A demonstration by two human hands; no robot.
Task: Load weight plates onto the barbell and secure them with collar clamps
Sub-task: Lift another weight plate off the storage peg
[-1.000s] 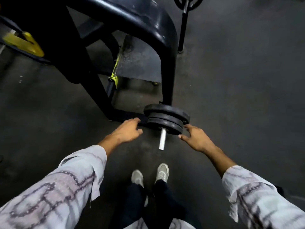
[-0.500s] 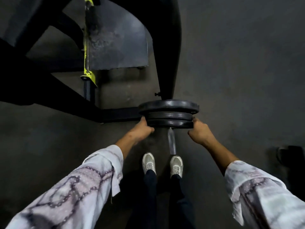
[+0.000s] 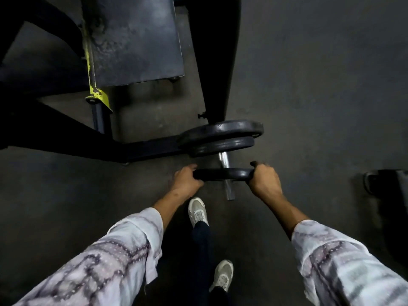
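Note:
A chrome peg (image 3: pixel 225 171) sticks out toward me from a black machine frame, carrying black weight plates. Two plates (image 3: pixel 220 138) sit pushed back at its far end, the larger one behind. A third, smaller black plate (image 3: pixel 223 174) is partway down the peg, apart from the other two. My left hand (image 3: pixel 184 182) grips its left edge and my right hand (image 3: pixel 263 182) grips its right edge. The peg's free end shows below the plate. No barbell or collar clamp is in view.
The black machine frame (image 3: pixel 152 149) with a yellow-painted bar (image 3: pixel 95 93) and a grey metal footplate (image 3: pixel 136 38) fills the upper left. A thick black upright (image 3: pixel 217 58) stands behind the plates. My feet in pale shoes (image 3: pixel 197 212) stand below. A dark object (image 3: pixel 384 182) lies on the floor at right.
Both hands closed on the nearest plate's edges and slid it along the peg toward me, away from the other two plates. My view has tilted further down.

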